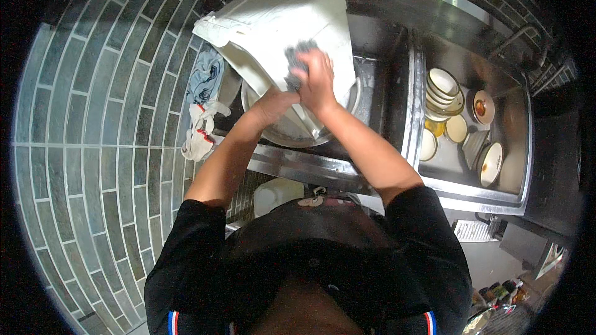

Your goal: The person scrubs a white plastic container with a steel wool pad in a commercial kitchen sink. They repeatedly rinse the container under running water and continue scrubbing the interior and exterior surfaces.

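A large white plastic container lies tilted over a round metal basin in the left sink. My right hand presses a grey scouring pad against the container's outer side; hand and pad are slightly blurred. My left hand grips the container near its rim, just left of my right hand. Its fingertips are partly hidden.
In the right sink are stacked bowls, a brown-stained dish and a tilted bowl. A metal divider separates the sinks. A blue cloth and white gloves lie by the tiled wall.
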`<action>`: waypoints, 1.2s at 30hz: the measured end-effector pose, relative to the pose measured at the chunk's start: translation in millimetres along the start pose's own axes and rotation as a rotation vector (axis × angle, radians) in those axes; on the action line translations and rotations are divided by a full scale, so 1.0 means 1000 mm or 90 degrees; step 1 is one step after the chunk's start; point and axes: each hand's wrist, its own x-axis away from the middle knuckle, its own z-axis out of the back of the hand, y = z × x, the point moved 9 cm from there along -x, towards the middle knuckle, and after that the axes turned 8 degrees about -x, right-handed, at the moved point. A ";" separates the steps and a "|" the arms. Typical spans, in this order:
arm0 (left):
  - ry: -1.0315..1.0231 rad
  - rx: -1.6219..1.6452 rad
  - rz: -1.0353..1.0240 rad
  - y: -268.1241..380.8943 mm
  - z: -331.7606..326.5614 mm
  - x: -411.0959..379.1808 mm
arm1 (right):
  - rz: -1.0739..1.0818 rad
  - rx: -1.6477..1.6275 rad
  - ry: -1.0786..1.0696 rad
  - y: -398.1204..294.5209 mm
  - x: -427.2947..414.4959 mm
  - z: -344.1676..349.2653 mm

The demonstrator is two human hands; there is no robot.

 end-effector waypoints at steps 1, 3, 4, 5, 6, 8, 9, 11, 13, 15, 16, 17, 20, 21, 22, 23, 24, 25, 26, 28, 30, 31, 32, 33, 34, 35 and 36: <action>-0.072 -0.093 0.016 -0.003 -0.006 -0.002 | 0.007 0.034 -0.039 0.008 0.024 0.000; -0.222 -0.314 -0.062 -0.013 -0.013 -0.003 | -0.119 0.023 -0.150 0.041 0.070 0.007; -0.278 -0.429 -0.178 -0.010 -0.018 -0.001 | -0.179 0.021 -0.205 0.049 0.078 0.009; -0.243 -0.320 -0.096 -0.023 -0.017 -0.004 | -0.174 0.007 -0.198 0.049 0.078 0.011; -0.203 -0.213 -0.016 -0.030 -0.020 -0.007 | -0.164 -0.010 -0.190 0.040 0.061 0.010; -0.095 -0.128 0.046 -0.050 -0.017 -0.004 | -0.053 -0.078 -0.146 -0.002 0.008 0.004; -0.119 -0.094 0.086 -0.055 -0.020 -0.001 | -0.027 -0.082 -0.163 -0.015 -0.011 -0.002; -0.181 -0.021 0.165 -0.048 -0.026 0.007 | -0.024 -0.062 -0.153 -0.008 0.000 0.002; -0.217 -0.085 0.225 -0.047 -0.026 0.005 | -0.079 -0.038 -0.225 0.023 0.041 0.001; -0.207 -0.085 0.245 -0.063 -0.027 0.009 | -0.154 0.001 -0.360 0.056 0.095 0.000; -0.238 -0.150 0.311 -0.075 -0.026 0.010 | -0.192 0.032 -0.456 0.074 0.119 0.001; -0.194 -0.110 0.293 -0.072 -0.026 0.010 | -0.227 0.064 -0.555 0.086 0.134 -0.001; -0.110 -0.096 0.169 -0.044 -0.019 0.014 | -0.361 0.038 -0.616 0.095 0.124 -0.001; -0.157 -0.111 0.113 -0.018 -0.016 0.017 | -0.438 -0.016 -0.524 0.100 0.113 0.013; -0.200 -0.126 0.052 0.011 -0.005 0.020 | -0.505 -0.067 -0.430 0.107 0.102 0.029; -0.108 -0.368 0.043 0.022 0.033 0.022 | -0.570 -0.129 -0.337 0.113 0.096 0.042; 0.089 -0.461 -0.034 0.058 0.071 0.028 | -0.668 -0.252 -0.239 0.130 0.100 0.056; 0.266 -0.466 -0.116 0.079 0.115 0.037 | -0.757 -0.386 -0.142 0.143 0.105 0.062; 0.371 -0.742 -0.171 0.115 0.138 0.044 | -0.864 -0.553 -0.057 0.129 0.102 0.065; 0.429 -0.889 -0.371 0.158 0.144 0.036 | -0.950 -0.631 -0.033 0.111 0.100 0.071; 0.309 -0.983 -0.369 0.148 0.150 0.001 | -0.904 -0.607 -0.120 0.072 0.086 0.068; 0.282 -1.055 -0.371 0.133 0.157 -0.017 | -0.852 -0.569 -0.177 0.053 0.082 0.064; 0.195 -1.014 -0.321 0.120 0.164 -0.038 | -0.702 -0.405 -0.308 0.034 0.069 0.066; 0.109 -0.966 -0.278 0.110 0.161 -0.052 | -0.636 -0.413 -0.390 0.018 0.070 0.059; 0.119 -0.967 -0.324 0.121 0.148 -0.052 | -0.655 -0.455 -0.430 -0.007 0.070 0.054; 0.129 -0.968 -0.369 0.133 0.133 -0.052 | -0.532 -0.410 -0.501 -0.023 0.068 0.048; 0.136 -0.965 -0.416 0.146 0.114 -0.050 | -0.403 -0.361 -0.504 -0.041 0.059 0.045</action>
